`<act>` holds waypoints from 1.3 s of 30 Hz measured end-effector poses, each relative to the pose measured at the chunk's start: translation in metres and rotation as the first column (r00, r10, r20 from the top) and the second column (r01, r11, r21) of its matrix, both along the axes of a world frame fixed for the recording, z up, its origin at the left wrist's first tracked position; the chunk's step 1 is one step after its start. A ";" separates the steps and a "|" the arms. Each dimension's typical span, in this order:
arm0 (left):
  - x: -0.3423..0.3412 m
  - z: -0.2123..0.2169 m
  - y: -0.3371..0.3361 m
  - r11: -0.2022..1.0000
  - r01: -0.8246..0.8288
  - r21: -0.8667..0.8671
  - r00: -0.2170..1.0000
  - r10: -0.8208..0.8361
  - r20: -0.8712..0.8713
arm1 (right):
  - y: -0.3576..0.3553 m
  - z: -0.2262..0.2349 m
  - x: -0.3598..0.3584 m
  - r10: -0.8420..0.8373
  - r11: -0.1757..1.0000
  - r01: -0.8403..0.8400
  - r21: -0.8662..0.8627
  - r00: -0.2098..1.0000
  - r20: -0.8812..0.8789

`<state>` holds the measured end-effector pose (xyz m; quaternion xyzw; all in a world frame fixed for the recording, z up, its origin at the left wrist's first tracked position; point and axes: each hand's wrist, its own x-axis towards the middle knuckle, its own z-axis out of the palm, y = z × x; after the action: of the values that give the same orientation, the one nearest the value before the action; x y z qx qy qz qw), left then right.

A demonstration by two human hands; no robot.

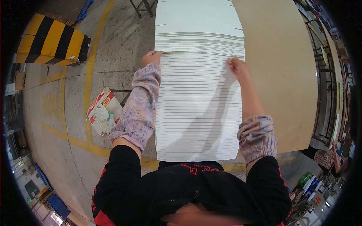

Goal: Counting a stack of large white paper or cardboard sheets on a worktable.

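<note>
A tall stack of white card sheets (198,109) lies on a tan worktable (279,75), its near part fanned out in thin stepped edges. A second block of the same white sheets (198,22) sits just beyond it. My left hand (151,58) grips the far left corner of the fanned sheets, fingers curled around the edge. Over on the far right corner, my right hand (237,67) presses with fingers closed on the sheet edges. Both forearms wear flowered sleeve covers.
A yellow-and-black striped barrier (52,41) stands at the far left on the concrete floor with yellow lines. An opened carton with white cloth (103,111) lies left of the table. Another person (326,158) sits at the lower right near shelves.
</note>
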<state>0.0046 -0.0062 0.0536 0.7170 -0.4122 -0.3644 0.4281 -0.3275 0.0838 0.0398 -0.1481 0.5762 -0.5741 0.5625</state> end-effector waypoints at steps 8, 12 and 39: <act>0.022 -0.026 -0.017 0.953 0.076 -0.295 0.973 -0.005 0.232 | 0.013 0.036 0.123 0.440 0.895 -0.343 -0.287 0.788 0.431; 0.030 -0.030 -0.034 0.951 0.277 -0.135 0.957 -0.260 0.132 | -0.009 0.029 0.121 0.307 0.938 -0.161 -0.307 0.797 0.521; 0.017 -0.051 -0.019 0.928 0.226 0.298 0.798 -0.352 0.490 | -0.004 -0.016 -0.043 -0.079 0.992 0.103 0.069 0.956 -0.281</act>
<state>0.0217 -0.0253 0.0029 0.7614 -0.5763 -0.2553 0.1514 -0.3704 0.0794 0.0237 -0.1772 0.6789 -0.5486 0.4546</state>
